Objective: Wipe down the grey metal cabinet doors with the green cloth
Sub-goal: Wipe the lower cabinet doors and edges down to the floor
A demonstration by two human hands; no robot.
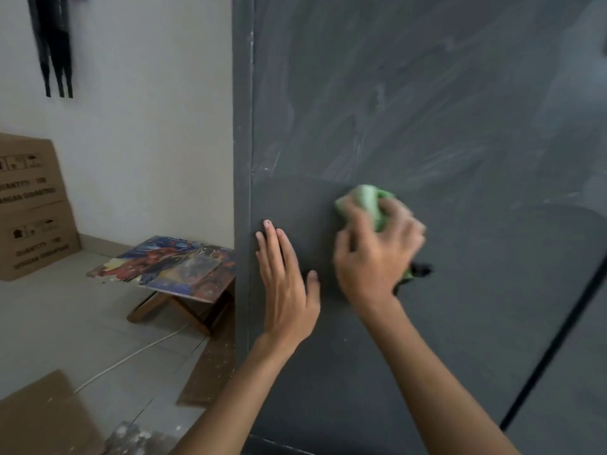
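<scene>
Fingers (402,221) of right hand (377,257) clutch one green cloth (368,203) on the door (443,110); bare panel above; left hand (287,290), spread flat, leftward by the door's edge.

- White wall (147,126): plain and bare across most of its face.
- Black straps (54,44): several narrow lengths hanging side by side high on the wall, their upper ends out of frame.
- Flattened cardboard boxes (33,208): leaning upright against the wall, printed with handling symbols and blurred dark lettering.
- Low folding desk (170,267): colourful comic-style printed top, worn and paint-flecked, on crossed wooden legs; top tilted slightly.
- White cable (131,356): lying loose across the floor, running in under the desk.
- Tiled floor (65,323): pale grey, dusty.
- Brown board strip (210,372): flat on the floor, speckled white.
- Cardboard sheet (42,415): flat on the floor, near corner.
</scene>
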